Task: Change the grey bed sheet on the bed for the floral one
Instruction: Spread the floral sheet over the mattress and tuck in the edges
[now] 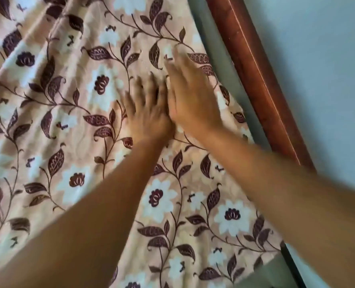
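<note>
Pretty soft, even light with barely any shadows, but the left hand (149, 117) and right hand (191, 96) are smeared by motion blur, the floral sheet (68, 100) looks fairly sharp, and the wooden rail (253, 65) bows from the wide lens.

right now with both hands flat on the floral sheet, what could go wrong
A grey strip shows between the floral sheet and the wooden frame; the left hand and right hand, pressing flat nearby, could drag that edge further off.
The folds at upper left may remain if only this side is smoothed.
</note>
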The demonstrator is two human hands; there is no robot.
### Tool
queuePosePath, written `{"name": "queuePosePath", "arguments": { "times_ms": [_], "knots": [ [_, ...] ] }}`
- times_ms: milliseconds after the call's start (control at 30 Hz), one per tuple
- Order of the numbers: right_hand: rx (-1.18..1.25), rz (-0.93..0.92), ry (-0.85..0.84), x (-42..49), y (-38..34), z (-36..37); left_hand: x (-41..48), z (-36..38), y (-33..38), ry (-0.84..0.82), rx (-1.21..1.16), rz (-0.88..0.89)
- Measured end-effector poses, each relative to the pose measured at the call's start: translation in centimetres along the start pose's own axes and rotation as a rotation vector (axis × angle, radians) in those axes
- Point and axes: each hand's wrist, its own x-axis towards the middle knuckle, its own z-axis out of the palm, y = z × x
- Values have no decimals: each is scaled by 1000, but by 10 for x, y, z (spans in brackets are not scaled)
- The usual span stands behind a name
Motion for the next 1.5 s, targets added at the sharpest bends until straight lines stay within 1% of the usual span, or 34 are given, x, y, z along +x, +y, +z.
{"name": "queuePosePath", "arguments": {
  "times_ms": [67,100,167,233,333,400,467,533,567,600,667,733,800,867,900,1067,1133,1200,1233,1267,1300,1333,1367,1400,1433,1500],
  "knots": [
    [44,135,-180,-112,0,15,-72,26,11,14,-21,54],
    [6,179,-254,-164,6,18,-110,38,15,-12,-32,61],
    [-65,185,-347,-228,22,20,-168,57,21,-49,-74,81],
    [-130,211,-418,-273,36,14,-219,71,26,-98,-56,124],
    [-173,270,-474,-342,56,0,-288,88,41,-196,-67,245],
    [-201,324,-486,-375,67,-6,-321,95,45,-282,-64,283],
    [-218,406,-493,-399,73,-11,-350,97,47,-322,-58,341],
    [-212,524,-522,-412,74,-17,-369,93,47,-330,-53,383],
    [-164,616,-496,-415,73,-19,-374,90,47,-335,-56,394],
    [-72,743,-417,-419,71,-21,-378,88,48,-335,-67,408],
    [187,1077,-172,-416,68,-27,-382,82,53,-368,-85,461],
    [356,1382,39,-414,72,-30,-384,80,60,-402,-86,543],
    [495,1589,181,-406,78,-30,-376,79,66,-416,-101,555],
    [648,1720,286,-405,89,-33,-373,80,73,-437,-77,616],
    [678,1767,303,-405,95,-34,-373,81,75,-431,-57,660],
    [682,1902,258,-419,114,-30,-380,83,84,-449,-88,730],
    [713,1931,237,-423,118,-29,-381,87,86,-458,-85,774],
    [743,1920,230,-424,115,-29,-380,91,84,-460,-76,818],
    [679,1899,206,-423,111,-31,-380,93,82,-446,-87,845],
    [550,1840,165,-422,106,-32,-380,94,79,-437,-108,861],
    [403,1740,126,-422,99,-34,-380,92,77,-428,-130,865],
    [281,1602,111,-418,90,-39,-379,89,74,-401,-137,854],
    [221,1459,115,-414,79,-43,-379,88,71,-359,-128,835],
    [223,1315,107,-411,68,-46,-379,86,69,-326,-106,805],
    [248,1170,61,-408,57,-46,-376,84,65,-311,-75,762],
    [245,930,-121,-409,40,-39,-367,82,52,-324,-35,638]
  ]
}}
